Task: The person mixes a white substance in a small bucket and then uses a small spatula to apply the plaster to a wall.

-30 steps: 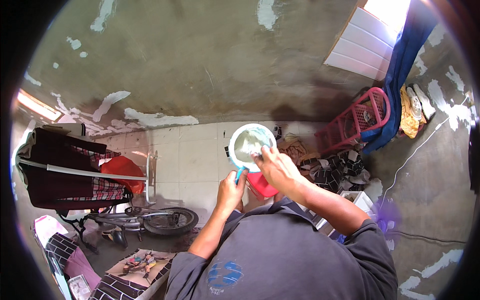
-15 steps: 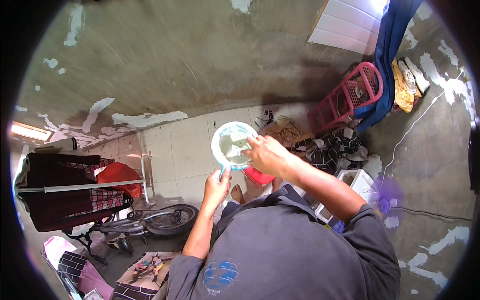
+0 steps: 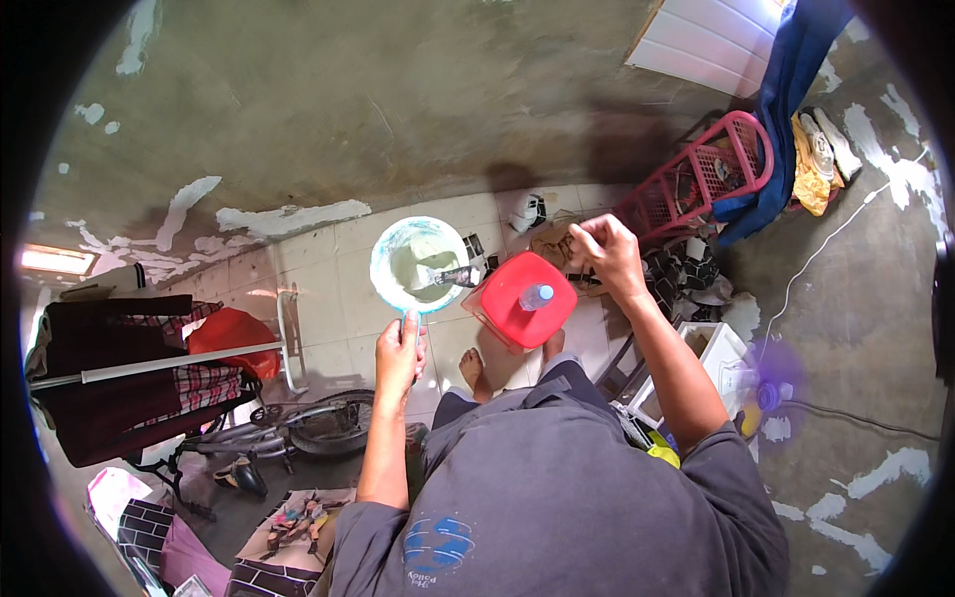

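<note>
The left hand (image 3: 400, 353) was closed around the handle of a dipper (image 3: 381, 264), positioned left of a red stool (image 3: 505, 306). Pale paste (image 3: 406, 261) and a putty knife (image 3: 458, 276) lay inside. The right hand (image 3: 605, 254) was raised beside the stool, fingers curled; whether it gripped anything could not be determined. A bottle (image 3: 537, 297) rested on the stool.

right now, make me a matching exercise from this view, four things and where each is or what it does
1. Putty knife
2. Small bottle
3. Left hand
4. Pink rack

A. On the red stool
B. Next to the hanging blue cloth
C. Blade inside the round pot
D. Holding the pot

Pairs: 1-C, 2-A, 3-D, 4-B
</note>
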A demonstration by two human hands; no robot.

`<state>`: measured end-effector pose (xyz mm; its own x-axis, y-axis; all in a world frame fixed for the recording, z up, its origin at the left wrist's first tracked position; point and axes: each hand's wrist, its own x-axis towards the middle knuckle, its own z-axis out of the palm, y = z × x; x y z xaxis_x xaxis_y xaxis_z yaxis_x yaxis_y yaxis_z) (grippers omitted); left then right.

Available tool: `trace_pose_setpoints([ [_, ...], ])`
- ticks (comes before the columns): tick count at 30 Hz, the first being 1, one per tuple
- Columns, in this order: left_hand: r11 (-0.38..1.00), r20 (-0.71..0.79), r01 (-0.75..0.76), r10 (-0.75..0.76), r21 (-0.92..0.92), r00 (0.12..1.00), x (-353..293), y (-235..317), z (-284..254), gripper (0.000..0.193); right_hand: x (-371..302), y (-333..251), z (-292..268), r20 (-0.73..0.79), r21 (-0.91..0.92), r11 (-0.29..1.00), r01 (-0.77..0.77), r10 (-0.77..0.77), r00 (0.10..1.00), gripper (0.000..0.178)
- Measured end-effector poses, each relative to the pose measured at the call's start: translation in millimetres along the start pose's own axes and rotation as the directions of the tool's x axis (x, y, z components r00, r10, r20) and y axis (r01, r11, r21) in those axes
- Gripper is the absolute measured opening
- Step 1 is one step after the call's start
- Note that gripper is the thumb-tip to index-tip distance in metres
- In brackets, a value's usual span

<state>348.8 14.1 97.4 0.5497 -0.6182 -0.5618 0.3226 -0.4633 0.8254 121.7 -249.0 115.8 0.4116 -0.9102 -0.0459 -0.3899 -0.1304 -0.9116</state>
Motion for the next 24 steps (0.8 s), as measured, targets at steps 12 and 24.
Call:
trace_pose_setpoints([
  [12,0.993,-0.112,0.117,-0.116,0.001,0.987,-16,-46,-62,0.047,-57,144,91,0.238,-0.746,0.664,0.038,0.212,0.948,0.055],
  [24,0.976,-0.051,0.175,-0.17,0.13,0.984,-13,-56,-52,0.046,-56,175,102,0.172,-0.676,0.737,-0.012,0.174,0.97,0.026],
])
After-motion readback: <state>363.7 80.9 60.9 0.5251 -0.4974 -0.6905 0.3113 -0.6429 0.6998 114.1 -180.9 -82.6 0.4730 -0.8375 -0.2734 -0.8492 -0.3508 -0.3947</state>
